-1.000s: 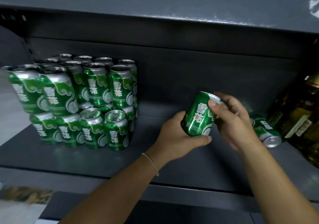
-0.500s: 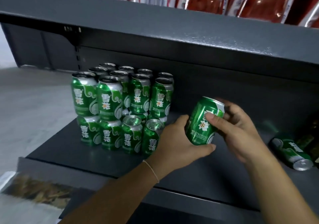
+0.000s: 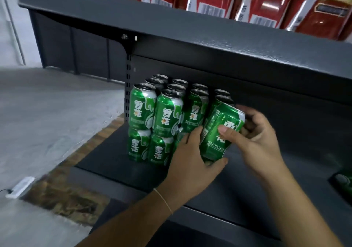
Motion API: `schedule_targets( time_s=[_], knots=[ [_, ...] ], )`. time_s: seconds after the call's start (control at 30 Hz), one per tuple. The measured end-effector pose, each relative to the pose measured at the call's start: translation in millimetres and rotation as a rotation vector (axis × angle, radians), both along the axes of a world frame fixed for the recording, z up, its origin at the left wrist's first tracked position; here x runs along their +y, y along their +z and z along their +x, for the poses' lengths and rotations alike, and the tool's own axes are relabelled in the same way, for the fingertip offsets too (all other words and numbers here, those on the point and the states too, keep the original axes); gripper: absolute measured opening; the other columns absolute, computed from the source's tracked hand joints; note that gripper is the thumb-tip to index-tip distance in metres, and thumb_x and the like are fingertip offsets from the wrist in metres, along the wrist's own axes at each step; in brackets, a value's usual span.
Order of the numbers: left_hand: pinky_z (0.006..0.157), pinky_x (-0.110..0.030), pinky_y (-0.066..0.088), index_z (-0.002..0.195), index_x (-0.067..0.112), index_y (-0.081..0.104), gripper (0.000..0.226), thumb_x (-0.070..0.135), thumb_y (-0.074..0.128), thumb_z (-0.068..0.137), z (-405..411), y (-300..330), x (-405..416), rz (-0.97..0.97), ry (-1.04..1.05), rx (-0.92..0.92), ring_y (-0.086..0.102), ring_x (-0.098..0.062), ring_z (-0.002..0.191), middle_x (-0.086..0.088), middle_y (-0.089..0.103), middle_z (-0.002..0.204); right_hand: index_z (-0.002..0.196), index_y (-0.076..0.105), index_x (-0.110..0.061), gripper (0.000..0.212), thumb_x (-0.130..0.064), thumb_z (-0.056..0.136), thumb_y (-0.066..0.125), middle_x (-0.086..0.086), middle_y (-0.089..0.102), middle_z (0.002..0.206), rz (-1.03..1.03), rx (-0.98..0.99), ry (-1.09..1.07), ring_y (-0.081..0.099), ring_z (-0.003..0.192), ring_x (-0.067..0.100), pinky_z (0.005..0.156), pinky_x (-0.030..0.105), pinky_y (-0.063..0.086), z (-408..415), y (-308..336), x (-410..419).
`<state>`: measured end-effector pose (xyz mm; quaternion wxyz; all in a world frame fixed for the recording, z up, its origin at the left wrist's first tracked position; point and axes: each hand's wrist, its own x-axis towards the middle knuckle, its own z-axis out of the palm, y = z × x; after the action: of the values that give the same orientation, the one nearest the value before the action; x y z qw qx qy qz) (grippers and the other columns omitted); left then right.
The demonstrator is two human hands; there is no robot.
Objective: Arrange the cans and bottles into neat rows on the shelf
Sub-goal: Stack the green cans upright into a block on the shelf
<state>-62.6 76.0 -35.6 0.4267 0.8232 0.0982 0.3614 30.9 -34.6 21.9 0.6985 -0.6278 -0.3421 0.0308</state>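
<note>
At the right edge of the stacked cans (image 3: 163, 121), above bare dark shelf (image 3: 118, 163), a tilted green can (image 3: 219, 132) is gripped by both hands: left hand (image 3: 192, 163) cupping its base, right hand (image 3: 261, 140) curled around its top.

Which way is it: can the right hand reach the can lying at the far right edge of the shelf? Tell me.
Probably yes, once freed. The right hand now grips the green can together with the left hand. The shelf between it and the lying can shows bare.
</note>
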Motion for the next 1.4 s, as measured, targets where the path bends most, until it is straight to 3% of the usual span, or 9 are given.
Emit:
schedule_targets(
  time_s=[0.1,0.2,0.43,0.63,0.77,0.93,1.07,1.2,1.4],
  knots=[
    [0.092,-0.017,0.041,0.142,0.027,0.036,0.075,0.045,0.072,0.079,-12.5,-7.3,19.8,0.066,0.048,0.030,0.048,-0.004,0.108,0.013,0.047,0.121,0.117,0.059,-0.032,0.071,-0.025,0.056,0.095,0.010,0.065,0.121,-0.019,-0.034,-0.038,0.066,0.108,0.022,0.082,0.040,0.059,-5.0,-2.2,21.2],
    [0.081,-0.010,0.038,0.137,0.025,0.041,0.059,0.037,0.067,0.085,-22.5,-13.3,34.8,0.080,0.069,0.052,0.049,-0.003,0.098,0.014,0.048,0.111,0.116,0.057,-0.041,0.070,-0.035,0.054,0.090,0.005,0.063,0.124,-0.044,-0.079,-0.102,0.062,0.115,0.024,0.094,0.052,0.054,-7.2,-5.8,38.8],
    [0.073,-0.020,0.047,0.101,0.020,0.061,0.018,0.032,0.061,0.088,-32.1,-22.4,56.6,0.089,0.039,0.120,0.051,-0.003,0.080,0.010,0.056,0.094,0.121,0.050,-0.047,0.070,-0.017,0.070,0.088,0.003,0.058,0.130,-0.062,-0.132,-0.147,0.057,0.120,0.022,0.101,0.052,0.049,-9.9,-10.2,66.5],
    [0.071,-0.017,0.048,0.099,0.020,0.064,0.015,0.029,0.061,0.088,-33.0,-33.9,66.0,0.085,-0.032,0.148,0.051,0.000,0.073,0.014,0.053,0.089,0.125,0.048,-0.045,0.070,-0.015,0.074,0.085,-0.015,0.053,0.125,-0.119,-0.168,-0.191,0.052,0.121,0.007,0.107,0.045,0.046,-8.0,-15.0,76.1],
    [0.073,-0.023,0.052,0.098,0.018,0.065,0.016,0.029,0.061,0.088,-32.7,-39.6,67.4,0.094,-0.054,0.147,0.053,-0.003,0.076,0.009,0.058,0.091,0.125,0.049,-0.047,0.068,-0.034,0.068,0.085,-0.009,0.060,0.128,-0.161,-0.225,-0.262,0.058,0.121,0.016,0.103,0.047,0.049,-5.6,-19.2,77.6],
    [0.073,-0.028,0.053,0.097,0.018,0.066,0.017,0.030,0.062,0.087,-30.0,-41.9,69.6,0.100,-0.061,0.130,0.054,-0.004,0.078,0.009,0.060,0.090,0.124,0.048,-0.050,0.063,-0.029,0.075,0.083,-0.011,0.057,0.130,-0.217,-0.298,-0.313,0.054,0.124,0.015,0.104,0.047,0.047,-6.2,-21.5,77.2],
    [0.072,-0.028,0.053,0.096,0.018,0.066,0.015,0.029,0.062,0.086,-28.2,-41.9,72.1,0.088,-0.073,0.121,0.055,-0.003,0.076,0.009,0.061,0.088,0.129,0.050,-0.038,0.061,-0.022,0.079,0.081,-0.013,0.061,0.116,-0.251,-0.325,-0.330,0.063,0.098,0.030,0.094,0.035,0.054,-7.4,-21.8,78.1],
    [0.073,-0.028,0.054,0.097,0.018,0.067,0.016,0.029,0.062,0.087,-27.3,-44.0,73.3,0.087,-0.084,0.119,0.055,-0.003,0.076,0.009,0.061,0.089,0.133,0.048,-0.037,0.062,-0.027,0.081,0.079,-0.005,0.053,0.134,-0.298,-0.365,-0.336,0.052,0.124,0.017,0.105,0.047,0.046,-5.2,-22.1,78.1],
    [0.071,-0.029,0.054,0.096,0.018,0.067,0.015,0.029,0.062,0.086,-26.0,-44.8,76.0,0.082,-0.088,0.125,0.053,-0.001,0.073,0.009,0.062,0.087,0.134,0.046,-0.040,0.063,-0.031,0.080,0.079,-0.003,0.052,0.135,-0.329,-0.381,-0.329,0.051,0.125,0.016,0.105,0.048,0.045,-4.3,-20.7,75.8]
  ],
)
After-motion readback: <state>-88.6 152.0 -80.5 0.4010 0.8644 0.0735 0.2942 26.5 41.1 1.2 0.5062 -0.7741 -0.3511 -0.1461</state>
